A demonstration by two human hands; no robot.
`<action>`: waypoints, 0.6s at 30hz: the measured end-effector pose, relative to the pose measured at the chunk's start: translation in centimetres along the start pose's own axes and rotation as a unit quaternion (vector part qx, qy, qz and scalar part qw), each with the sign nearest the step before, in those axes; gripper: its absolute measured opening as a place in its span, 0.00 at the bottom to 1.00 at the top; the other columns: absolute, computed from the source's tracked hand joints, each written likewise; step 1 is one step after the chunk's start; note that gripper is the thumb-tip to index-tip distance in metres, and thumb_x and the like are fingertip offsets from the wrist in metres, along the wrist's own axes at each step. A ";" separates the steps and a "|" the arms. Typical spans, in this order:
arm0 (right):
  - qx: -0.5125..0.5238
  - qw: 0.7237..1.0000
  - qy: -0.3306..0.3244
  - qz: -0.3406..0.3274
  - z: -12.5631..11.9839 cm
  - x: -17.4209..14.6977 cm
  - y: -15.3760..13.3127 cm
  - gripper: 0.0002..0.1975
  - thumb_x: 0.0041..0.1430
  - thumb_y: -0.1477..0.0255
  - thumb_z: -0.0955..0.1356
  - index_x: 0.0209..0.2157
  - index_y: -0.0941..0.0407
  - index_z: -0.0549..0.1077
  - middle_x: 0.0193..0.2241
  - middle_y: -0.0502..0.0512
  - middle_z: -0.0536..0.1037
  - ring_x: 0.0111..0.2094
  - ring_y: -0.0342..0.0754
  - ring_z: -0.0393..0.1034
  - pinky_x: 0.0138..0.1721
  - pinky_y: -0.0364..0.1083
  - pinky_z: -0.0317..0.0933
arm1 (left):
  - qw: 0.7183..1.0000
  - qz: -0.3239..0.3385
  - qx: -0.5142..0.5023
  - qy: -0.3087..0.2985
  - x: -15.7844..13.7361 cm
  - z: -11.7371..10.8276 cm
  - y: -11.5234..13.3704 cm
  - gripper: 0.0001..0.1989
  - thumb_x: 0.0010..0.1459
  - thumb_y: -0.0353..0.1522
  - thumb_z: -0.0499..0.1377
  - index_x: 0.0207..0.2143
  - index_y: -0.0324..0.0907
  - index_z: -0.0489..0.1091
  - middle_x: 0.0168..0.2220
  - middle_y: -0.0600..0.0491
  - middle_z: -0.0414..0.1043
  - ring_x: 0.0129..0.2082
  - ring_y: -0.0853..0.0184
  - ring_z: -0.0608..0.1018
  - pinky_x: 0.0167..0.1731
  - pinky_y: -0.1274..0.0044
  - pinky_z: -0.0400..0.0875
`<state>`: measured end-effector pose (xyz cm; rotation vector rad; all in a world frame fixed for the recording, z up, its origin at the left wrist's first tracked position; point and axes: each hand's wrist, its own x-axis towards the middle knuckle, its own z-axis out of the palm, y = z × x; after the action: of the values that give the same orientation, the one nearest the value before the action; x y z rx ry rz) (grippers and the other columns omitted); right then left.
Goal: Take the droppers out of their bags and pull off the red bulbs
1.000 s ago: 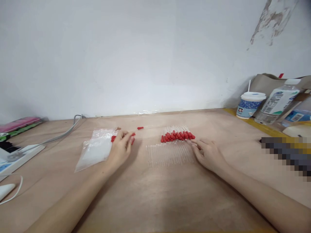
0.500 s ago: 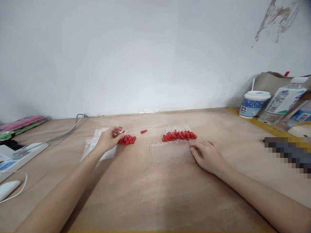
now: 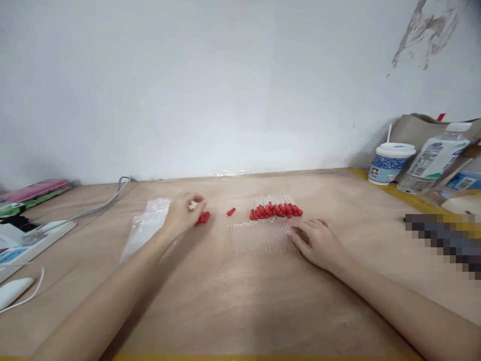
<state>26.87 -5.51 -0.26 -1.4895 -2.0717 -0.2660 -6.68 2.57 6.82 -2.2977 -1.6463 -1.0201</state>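
Note:
My left hand (image 3: 185, 213) is closed in a pinch over the small pile of red rubber bulbs (image 3: 204, 217), with a bit of red showing between its fingers. Part of the pile is hidden behind that hand. At the right end of a row of clear glass dropper tubes (image 3: 259, 239), my right hand (image 3: 315, 243) pinches the end tube with thumb and forefinger. Just behind the row lies a bunch of droppers with red bulbs (image 3: 276, 209), their thin tips pointing to the wall. One lone dropper (image 3: 231, 212) rests between bunch and pile.
Clear plastic bags (image 3: 145, 228) lie beside my left forearm. Further left are a power strip (image 3: 37, 245), a grey cable (image 3: 101, 205) and a white mouse (image 3: 15, 292). A paper cup (image 3: 391, 163) and a plastic bottle (image 3: 432, 163) stand at the back right.
My left hand has shifted right over the bulbs. The lone dropper has rolled nearer and to the right, its angle changed. My right fingertips have come slightly nearer along the tubes.

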 end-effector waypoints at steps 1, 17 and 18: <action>0.008 1.000 0.000 0.008 0.0 0.0 0.1 0.11 0.58 0.65 0.59 0.34 0.54 0.70 0.30 0.51 0.76 0.35 0.48 0.69 0.43 0.50 0.51 | 0.999 0.028 0.011 -0.040 0.2 0.7 1.2 0.11 0.52 0.38 0.53 0.30 0.42 0.71 0.33 0.52 0.72 0.36 0.65 0.72 0.37 0.75 0.65; 0.084 0.993 0.083 0.010 0.5 0.4 1.4 0.10 0.58 0.67 0.61 0.36 0.55 0.70 0.31 0.53 0.76 0.36 0.48 0.70 0.43 0.52 0.56 | 0.976 -0.052 0.088 -0.192 2.9 7.3 6.7 0.10 0.50 0.35 0.54 0.25 0.39 0.70 0.28 0.45 0.73 0.30 0.60 0.75 0.29 0.73 0.66; 0.090 0.991 0.097 -0.003 0.5 0.4 1.4 0.10 0.57 0.67 0.61 0.36 0.55 0.70 0.33 0.55 0.75 0.38 0.49 0.69 0.43 0.52 0.57 | 0.979 -0.045 0.084 -0.178 2.6 6.7 6.7 0.10 0.53 0.34 0.52 0.28 0.38 0.70 0.30 0.45 0.73 0.31 0.60 0.75 0.30 0.73 0.66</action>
<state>27.91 -4.41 -0.69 -1.2970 -1.8925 -0.2103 2.67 5.12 5.02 -2.4127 -1.8945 -0.4765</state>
